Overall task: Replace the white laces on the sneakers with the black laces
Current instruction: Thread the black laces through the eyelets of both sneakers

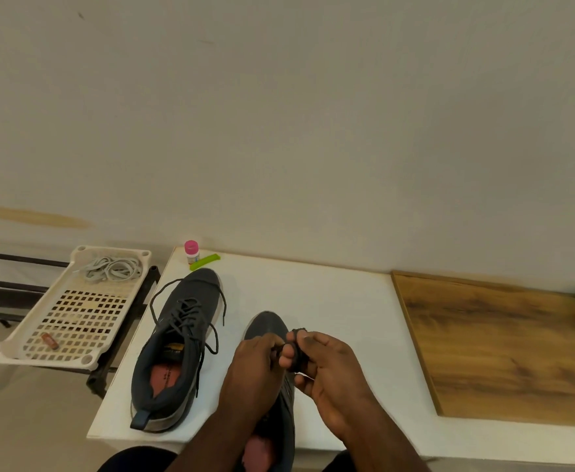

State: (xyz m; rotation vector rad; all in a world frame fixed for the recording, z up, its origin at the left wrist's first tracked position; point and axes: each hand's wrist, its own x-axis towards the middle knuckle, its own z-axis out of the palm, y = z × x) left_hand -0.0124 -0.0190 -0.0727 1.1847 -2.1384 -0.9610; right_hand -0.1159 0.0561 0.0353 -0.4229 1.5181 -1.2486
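Two dark grey sneakers lie on the white table (330, 301). The left sneaker (177, 345) is threaded with a black lace whose loose ends trail over its sides. The right sneaker (269, 330) sits under my hands and is mostly hidden by them. Above it, my left hand (255, 366) and my right hand (326, 373) together pinch a bunched black lace (294, 350). The white laces (112, 269) lie in a tangle at the far end of a cream perforated tray (17, 349).
The tray rests on a dark metal rack (122, 338) left of the table and also holds a small orange item (50, 341). A pink-capped bottle (191, 252) and a green strip (205, 261) stand by the wall. A wooden board (504, 349) covers the table's right side.
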